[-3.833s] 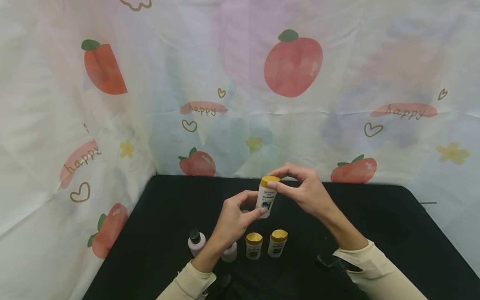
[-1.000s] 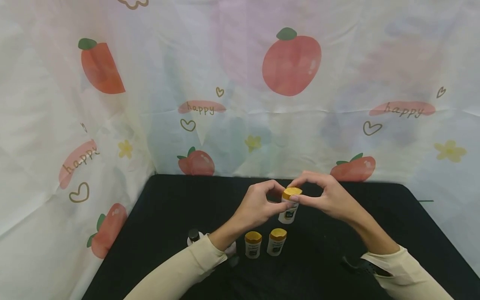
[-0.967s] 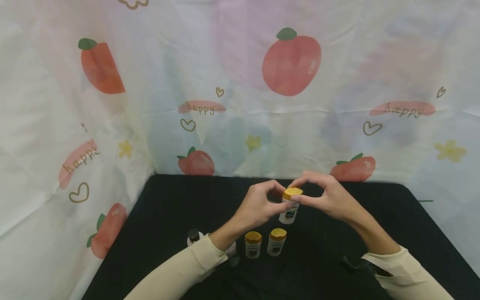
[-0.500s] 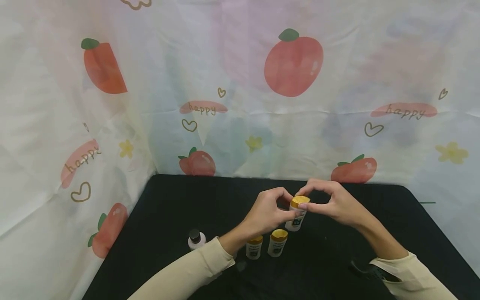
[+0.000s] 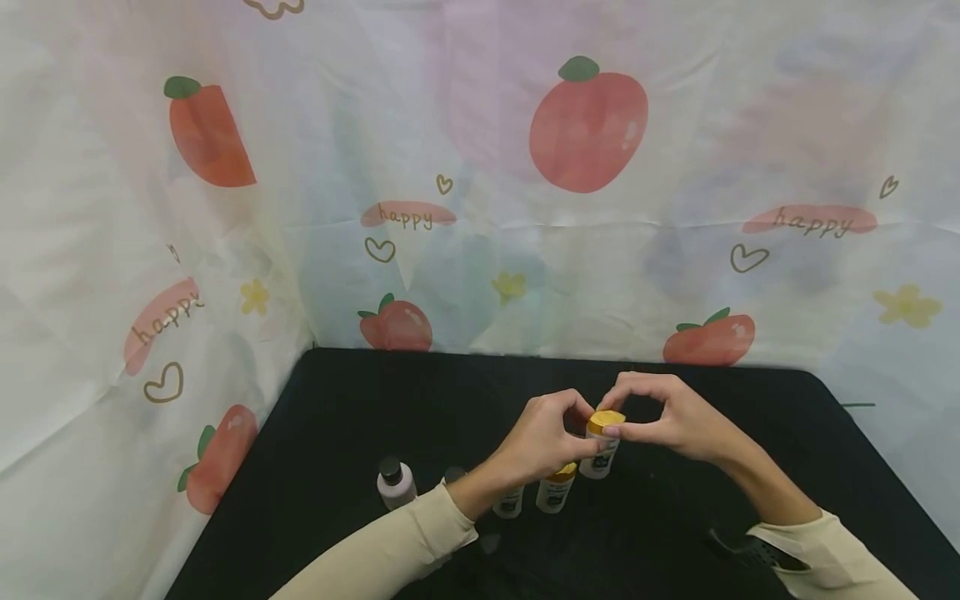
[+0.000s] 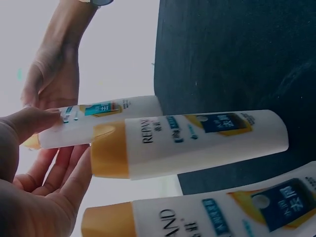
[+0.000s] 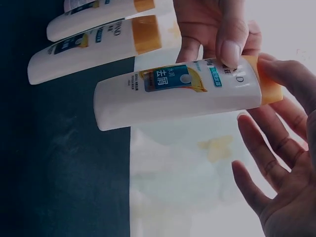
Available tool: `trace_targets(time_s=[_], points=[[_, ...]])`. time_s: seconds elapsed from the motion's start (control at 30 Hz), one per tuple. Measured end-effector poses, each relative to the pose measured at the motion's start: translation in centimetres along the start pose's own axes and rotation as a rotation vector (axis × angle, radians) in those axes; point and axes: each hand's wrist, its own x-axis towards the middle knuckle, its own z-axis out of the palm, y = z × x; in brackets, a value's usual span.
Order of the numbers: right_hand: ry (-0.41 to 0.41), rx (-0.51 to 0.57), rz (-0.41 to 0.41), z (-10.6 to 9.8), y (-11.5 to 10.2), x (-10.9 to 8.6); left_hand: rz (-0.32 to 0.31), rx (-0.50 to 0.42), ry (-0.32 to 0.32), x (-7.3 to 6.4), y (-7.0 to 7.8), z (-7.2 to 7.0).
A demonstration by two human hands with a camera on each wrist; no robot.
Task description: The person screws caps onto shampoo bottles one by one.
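Note:
Upright over the black table, a white shampoo bottle (image 5: 597, 463) with a yellow cap is held between both hands. My left hand (image 5: 546, 435) pinches its upper body from the left, thumb in front. My right hand (image 5: 678, 418) pinches the cap, with the other fingers spread loose in the right wrist view. That same view shows the bottle's label (image 7: 168, 79) and its base close to the table surface. Beside it stand two matching bottles: one (image 5: 553, 497) just left of it, its cap partly behind the left hand, and another (image 5: 509, 503) with its cap hidden by that arm.
A pale pink bottle (image 5: 396, 485) with a black cap stands left of the left forearm. The dark cap (image 5: 454, 474) of a further bottle shows behind the forearm, its body hidden. A printed curtain (image 5: 480, 283) rises behind the black table (image 5: 390, 392).
Both hands have carried the shampoo bottle to the right and down, toward the table beside the matching bottles. The left forearm now covers more of the standing bottles.

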Motion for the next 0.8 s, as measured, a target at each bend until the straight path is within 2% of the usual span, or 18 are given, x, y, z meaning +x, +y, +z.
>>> trace_targets(time_s=[0.53, 0.8], points=[[-0.026, 0.010, -0.003, 1.5, 1.5, -1.6, -0.056, 0.159, -0.079, -0.1, -0.6, 1.4], [-0.039, -0.006, 0.012, 2.1, 2.0, -2.2, -0.049, 0.270, -0.096, -0.1, -1.0, 2.0]])
